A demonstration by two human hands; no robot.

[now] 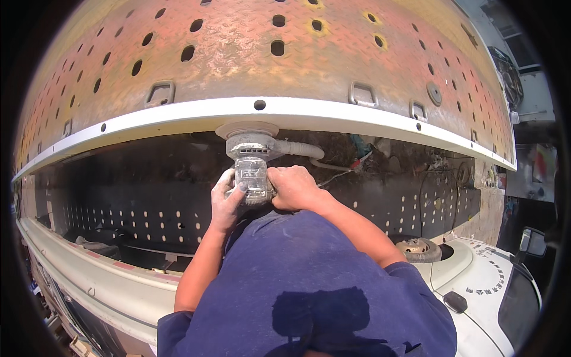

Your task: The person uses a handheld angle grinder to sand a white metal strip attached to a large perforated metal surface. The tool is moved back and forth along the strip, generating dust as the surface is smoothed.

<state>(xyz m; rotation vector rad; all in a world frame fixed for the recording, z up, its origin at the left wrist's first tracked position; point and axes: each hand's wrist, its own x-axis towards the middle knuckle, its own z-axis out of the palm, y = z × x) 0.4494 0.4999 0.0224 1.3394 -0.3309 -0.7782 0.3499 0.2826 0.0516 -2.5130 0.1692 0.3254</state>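
Observation:
A dusty grey sander [250,169] is held between both hands in front of my body. Its round pad lies against the side of a white edge strip [333,111] that borders a rusty, perforated metal deck. My left hand [227,201] wraps the left side of the sander's body, the thumb across its front. On the opposite side, my right hand [294,187] grips the body near its back end; some of its fingers are hidden. A pale hose [297,149] leaves the sander to the right and bends down toward a thin cable.
The metal deck [238,74] has many oval holes and several tie-down loops [363,94]. Below lies a dark perforated panel [148,208]. A pale truck side [119,282] stands at left; at right are a wheel [419,249] and a white vehicle cab [476,279].

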